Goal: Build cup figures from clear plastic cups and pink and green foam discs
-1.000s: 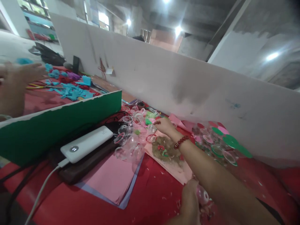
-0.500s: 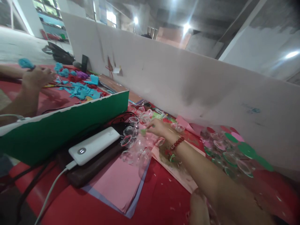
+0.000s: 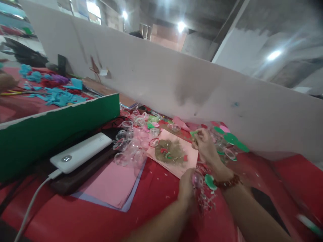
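My right hand [image 3: 205, 144], with a red bead bracelet on its wrist, pinches a small light-green piece [image 3: 193, 133], probably paper, above the right end of the pink sheets. Nearer to me, my left hand [image 3: 186, 185] closes round a small clear plastic dome [image 3: 198, 180] with a pinkish tint; its fingers are partly hidden and blurred. Just right of it are a green disc [image 3: 210, 182] and scattered shreds [image 3: 207, 201]. Brown grains with red and green scraps lie on the pink sheets [image 3: 191, 148] beyond my left hand.
Several clear plastic domes [image 3: 135, 145] cluster left of the sheets. Green discs [image 3: 230, 138] lie at the back right. A white power bank [image 3: 83, 153] with a cable rests on a dark case. A green partition [image 3: 60, 124] borders the left; a person's hand [image 3: 7, 82] shows beyond it.
My right hand has moved from the clear domes to the right with the green piece. My left hand has come further into view with the plastic dome. The view has swung right.
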Action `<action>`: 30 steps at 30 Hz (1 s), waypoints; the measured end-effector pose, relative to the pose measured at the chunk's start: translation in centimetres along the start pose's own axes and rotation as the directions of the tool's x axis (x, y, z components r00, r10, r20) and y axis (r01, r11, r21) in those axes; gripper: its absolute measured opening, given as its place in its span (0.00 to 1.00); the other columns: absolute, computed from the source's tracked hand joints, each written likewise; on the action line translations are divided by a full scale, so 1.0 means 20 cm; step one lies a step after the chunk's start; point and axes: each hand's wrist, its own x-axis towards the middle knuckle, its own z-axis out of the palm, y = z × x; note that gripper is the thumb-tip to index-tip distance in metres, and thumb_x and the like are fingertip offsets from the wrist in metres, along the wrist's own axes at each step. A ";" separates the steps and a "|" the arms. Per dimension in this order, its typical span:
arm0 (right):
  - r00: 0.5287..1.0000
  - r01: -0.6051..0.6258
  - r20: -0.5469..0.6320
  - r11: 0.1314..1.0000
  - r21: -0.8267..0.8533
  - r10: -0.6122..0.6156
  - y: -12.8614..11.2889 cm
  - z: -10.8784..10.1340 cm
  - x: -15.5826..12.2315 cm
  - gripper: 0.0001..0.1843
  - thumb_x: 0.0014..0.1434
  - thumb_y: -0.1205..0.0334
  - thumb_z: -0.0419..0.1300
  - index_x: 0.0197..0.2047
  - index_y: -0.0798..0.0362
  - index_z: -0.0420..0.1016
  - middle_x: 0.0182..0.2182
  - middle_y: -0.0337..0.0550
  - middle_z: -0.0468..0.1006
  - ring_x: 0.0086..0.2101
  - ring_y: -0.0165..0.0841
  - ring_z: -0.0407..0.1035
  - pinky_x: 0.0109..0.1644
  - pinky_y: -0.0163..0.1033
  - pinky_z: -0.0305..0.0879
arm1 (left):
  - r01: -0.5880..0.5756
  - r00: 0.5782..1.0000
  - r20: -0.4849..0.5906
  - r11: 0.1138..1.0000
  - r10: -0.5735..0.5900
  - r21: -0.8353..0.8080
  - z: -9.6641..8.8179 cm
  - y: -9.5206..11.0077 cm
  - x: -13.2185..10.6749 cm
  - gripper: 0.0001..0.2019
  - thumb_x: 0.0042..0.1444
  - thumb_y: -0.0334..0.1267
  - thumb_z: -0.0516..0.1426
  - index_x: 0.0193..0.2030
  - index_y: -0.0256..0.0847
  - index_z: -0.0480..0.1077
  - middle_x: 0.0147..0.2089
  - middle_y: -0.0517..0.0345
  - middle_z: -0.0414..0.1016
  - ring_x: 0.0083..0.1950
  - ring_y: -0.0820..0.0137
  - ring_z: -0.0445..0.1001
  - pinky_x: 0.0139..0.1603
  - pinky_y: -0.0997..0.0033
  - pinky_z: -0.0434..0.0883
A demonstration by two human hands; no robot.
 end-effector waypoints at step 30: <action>0.943 -0.214 -0.219 0.962 0.170 0.249 0.33 -0.33 -0.68 0.15 0.47 0.59 0.65 0.41 0.51 0.79 0.38 0.44 0.80 0.39 0.37 0.72 0.46 0.43 0.66 | -0.026 0.989 0.142 0.920 -0.033 0.391 -0.02 -0.02 0.04 0.12 0.51 0.34 0.59 0.40 0.30 0.77 0.28 0.55 0.76 0.22 0.76 0.68 0.25 0.77 0.67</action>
